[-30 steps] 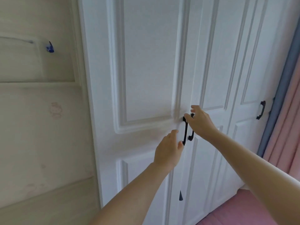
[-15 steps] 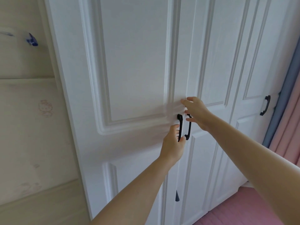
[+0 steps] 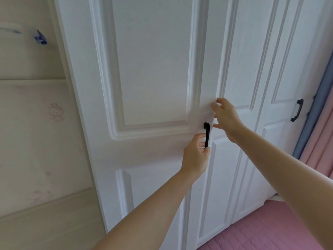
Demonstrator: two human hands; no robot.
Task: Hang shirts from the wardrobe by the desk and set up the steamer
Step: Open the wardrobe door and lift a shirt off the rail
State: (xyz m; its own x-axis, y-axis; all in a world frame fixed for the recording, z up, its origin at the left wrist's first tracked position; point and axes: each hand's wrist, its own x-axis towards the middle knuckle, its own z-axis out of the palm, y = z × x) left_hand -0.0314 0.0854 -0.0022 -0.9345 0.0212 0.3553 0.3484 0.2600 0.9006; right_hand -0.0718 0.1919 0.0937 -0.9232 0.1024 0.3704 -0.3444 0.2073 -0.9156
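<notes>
A white panelled wardrobe fills the head view. My left hand (image 3: 195, 156) grips the lower part of the black handle (image 3: 207, 134) on the left door (image 3: 153, 69). My right hand (image 3: 227, 120) hovers with spread fingers at that door's right edge, fingertips close to or touching it, in front of the middle door (image 3: 239, 51). The middle door's own handle is hidden. No shirts or steamer are in view.
A third door at the right carries another black handle (image 3: 297, 110). Blue and pink curtains (image 3: 320, 141) hang at the far right over a pink surface (image 3: 270, 231) below. A cream padded wall (image 3: 36, 123) with a small blue object (image 3: 40, 37) lies left.
My left hand has closed around the left door's handle. The right hand has come off the middle door's handle and risen to the door edge, and that handle is now out of sight.
</notes>
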